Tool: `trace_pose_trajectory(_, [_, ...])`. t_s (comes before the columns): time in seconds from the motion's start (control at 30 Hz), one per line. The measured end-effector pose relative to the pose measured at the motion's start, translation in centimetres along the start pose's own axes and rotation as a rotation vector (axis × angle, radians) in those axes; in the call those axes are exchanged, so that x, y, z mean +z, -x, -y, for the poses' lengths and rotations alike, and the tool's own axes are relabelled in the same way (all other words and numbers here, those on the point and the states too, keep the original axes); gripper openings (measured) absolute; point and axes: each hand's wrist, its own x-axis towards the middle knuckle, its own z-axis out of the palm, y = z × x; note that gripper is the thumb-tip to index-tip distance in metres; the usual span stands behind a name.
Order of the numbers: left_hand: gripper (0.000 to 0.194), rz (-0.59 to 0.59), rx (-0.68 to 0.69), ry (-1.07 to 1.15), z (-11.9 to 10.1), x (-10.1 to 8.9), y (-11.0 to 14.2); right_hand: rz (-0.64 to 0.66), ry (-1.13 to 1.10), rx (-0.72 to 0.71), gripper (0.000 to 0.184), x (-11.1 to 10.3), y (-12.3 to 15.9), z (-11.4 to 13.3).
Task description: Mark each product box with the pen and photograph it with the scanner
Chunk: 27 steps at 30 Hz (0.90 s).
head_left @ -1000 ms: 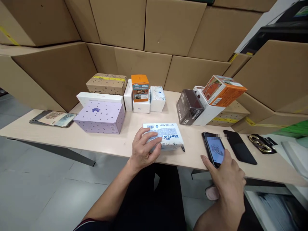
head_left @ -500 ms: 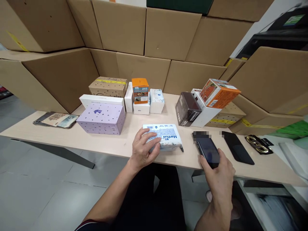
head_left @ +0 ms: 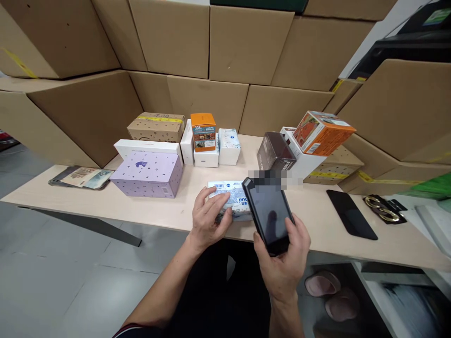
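Observation:
My right hand grips a thick black handheld terminal by its lower end, thumb on one side and fingers on the other. Its dark screen faces up, and its upper part covers the right end of a white-and-blue tissue pack. On that pack rests my left hand, fingers apart across its left side and thumb at the near edge. The pack lies flat on the table, close to the front edge.
Behind stand a lavender box, an orange box and a white tissue box. To the right are a dark brown box, another orange box, a black phone-like slab and gold-coloured rings. Banknotes lie far left. Cardboard walls enclose the back.
My right hand has lifted the terminal from the table's right side and brought it left, over the tissue pack. My left hand stays on the pack, its fingers slightly shifted.

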Motion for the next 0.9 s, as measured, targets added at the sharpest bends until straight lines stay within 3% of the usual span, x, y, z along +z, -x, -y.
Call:
trace_pose_trajectory(0.2, [0.072, 0.014, -0.013, -0.018, 0.1, 0.0, 0.1, 0.053, 0.041, -0.062, 0.073, 0.7, 0.2, 1.3])
trace_pose_trajectory(0.43, [0.053, 0.104, 0.006, 0.003, 0.4, -0.2, 0.1, 0.080, -0.024, -0.100, 0.075, 1.0, 0.7, 2.4])
trace_pose_trajectory(0.67, [0.075, -0.007, 0.018, -0.035, 0.4, 0.0, 0.4, 0.058, 0.006, -0.080, 0.073, 1.1, 0.9, 2.7])
trace_pose_trajectory(0.9, [0.068, 0.011, 0.038, -0.042, 0.4, 0.1, 0.2, 0.056, 0.033, -0.052, 0.068, 1.6, 1.1, 2.4])
